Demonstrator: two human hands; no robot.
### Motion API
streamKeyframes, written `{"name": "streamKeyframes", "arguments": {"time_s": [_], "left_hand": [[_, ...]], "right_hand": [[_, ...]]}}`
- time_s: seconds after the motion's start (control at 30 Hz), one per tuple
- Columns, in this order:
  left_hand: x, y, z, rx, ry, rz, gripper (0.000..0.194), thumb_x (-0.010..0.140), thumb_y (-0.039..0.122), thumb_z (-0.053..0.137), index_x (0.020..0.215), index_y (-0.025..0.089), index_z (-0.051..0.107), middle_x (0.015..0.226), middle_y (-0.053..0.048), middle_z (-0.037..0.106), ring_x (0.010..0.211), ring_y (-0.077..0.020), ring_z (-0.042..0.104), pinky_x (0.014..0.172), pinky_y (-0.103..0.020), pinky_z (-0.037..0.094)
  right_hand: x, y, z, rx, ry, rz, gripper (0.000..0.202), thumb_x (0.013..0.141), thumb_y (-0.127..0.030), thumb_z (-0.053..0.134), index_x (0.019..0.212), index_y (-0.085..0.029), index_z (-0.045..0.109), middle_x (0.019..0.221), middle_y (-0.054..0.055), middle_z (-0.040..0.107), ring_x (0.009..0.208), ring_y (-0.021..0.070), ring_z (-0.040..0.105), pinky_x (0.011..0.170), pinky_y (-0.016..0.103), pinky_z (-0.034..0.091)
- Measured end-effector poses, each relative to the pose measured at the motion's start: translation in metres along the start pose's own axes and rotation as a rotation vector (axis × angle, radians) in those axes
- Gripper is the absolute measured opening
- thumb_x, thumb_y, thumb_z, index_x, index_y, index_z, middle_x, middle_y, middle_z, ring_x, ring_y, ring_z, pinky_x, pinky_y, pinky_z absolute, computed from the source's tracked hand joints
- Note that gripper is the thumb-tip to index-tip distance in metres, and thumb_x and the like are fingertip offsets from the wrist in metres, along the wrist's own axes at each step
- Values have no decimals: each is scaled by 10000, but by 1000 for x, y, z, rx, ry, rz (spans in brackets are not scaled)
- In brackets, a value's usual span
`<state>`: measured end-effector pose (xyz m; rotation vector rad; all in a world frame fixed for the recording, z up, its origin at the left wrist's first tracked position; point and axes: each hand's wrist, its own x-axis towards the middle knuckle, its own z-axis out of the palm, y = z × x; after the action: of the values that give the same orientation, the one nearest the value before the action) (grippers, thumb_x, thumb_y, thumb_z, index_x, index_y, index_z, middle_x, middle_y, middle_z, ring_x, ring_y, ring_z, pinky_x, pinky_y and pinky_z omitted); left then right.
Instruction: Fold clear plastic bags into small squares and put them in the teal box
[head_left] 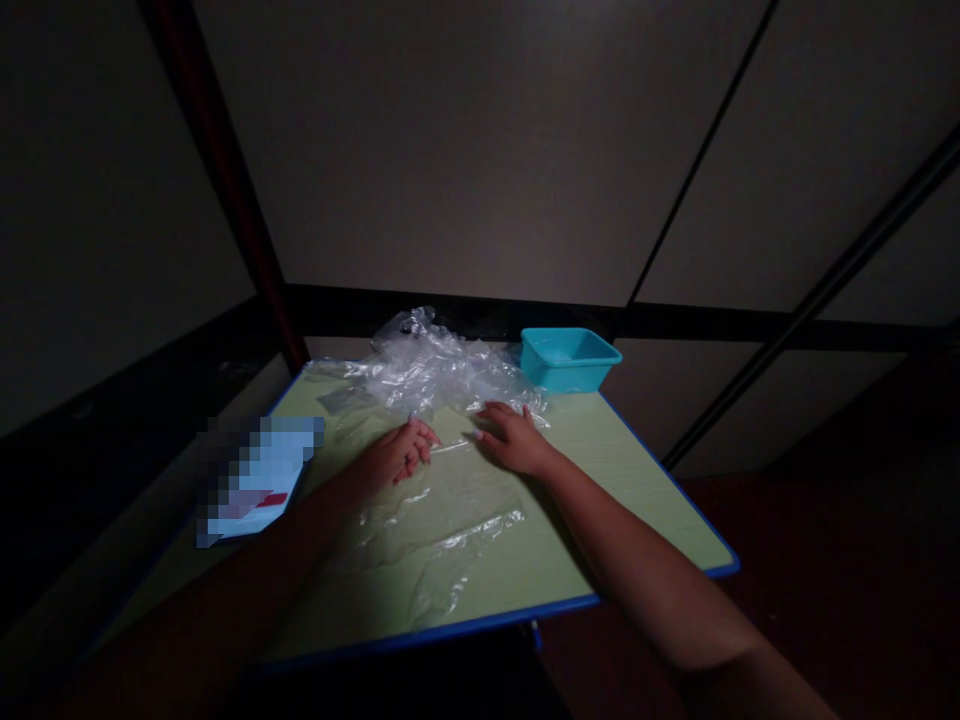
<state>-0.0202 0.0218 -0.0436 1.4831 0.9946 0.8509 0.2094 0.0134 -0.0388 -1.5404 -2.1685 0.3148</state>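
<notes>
A clear plastic bag (457, 510) lies flat on the table in front of me, reaching to the table's near edge. My left hand (397, 453) rests at its upper left, turned on its side with the fingers loosely bent and apart; nothing shows in it. At the bag's upper right is my right hand (515, 440), palm down with fingers spread, holding nothing visible. Just beyond both hands sits a crumpled heap of clear plastic bags (442, 365). The right fingertips are close to the heap's near edge; whether they touch it I cannot tell.
A turquoise plastic basin (570, 375) stands at the table's far right. On the left lies a flat device with a lit, partly blurred screen (274, 480). The pale green table (637, 500) has a blue rim, and a panelled wall (480, 150) rises behind it.
</notes>
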Motion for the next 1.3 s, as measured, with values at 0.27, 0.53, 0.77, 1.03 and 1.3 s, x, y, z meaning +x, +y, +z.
{"name": "streamKeyframes", "arguments": {"time_s": [0.27,0.53,0.77,1.03,1.3], "left_hand": [[4,-1,-11,73,342,224,452,883,518,305,855,165,585,739,-27,568,616,-134,534,539,-238,439],[9,-11,-17,655,505,222,270,762,350,541,983,194,531,902,-61,579,880,-239,544,824,-381,433],[-2,-11,-16,1089,403,162,299,775,414,582,945,171,620,1026,-119,587,1019,-330,454,870,-446,362],[-1,-9,-15,1238,455,56,485,796,478,553,1178,180,536,1164,-127,525,1062,-324,438,859,-421,365],[-3,-9,-16,1168,412,83,412,763,450,613,1060,167,576,1096,-145,539,1066,-360,427,866,-452,352]], "right_hand": [[-4,-12,-4,25,150,-209,143,805,-126,572,926,-151,645,936,87,617,930,213,543,842,345,427],[-14,-26,6,84,-89,-346,240,799,-91,565,1017,-157,642,982,90,598,934,188,570,847,311,454],[-16,-24,-2,23,-171,-246,402,793,-293,662,1152,-122,597,1105,140,538,958,220,561,889,353,451],[-18,-29,-8,-40,-247,-187,498,802,-331,648,1241,-120,544,1166,150,486,944,222,559,900,352,452],[-22,-33,-13,-73,-263,-161,541,813,-352,637,1291,-133,511,1213,156,471,960,233,586,903,364,458]]}}
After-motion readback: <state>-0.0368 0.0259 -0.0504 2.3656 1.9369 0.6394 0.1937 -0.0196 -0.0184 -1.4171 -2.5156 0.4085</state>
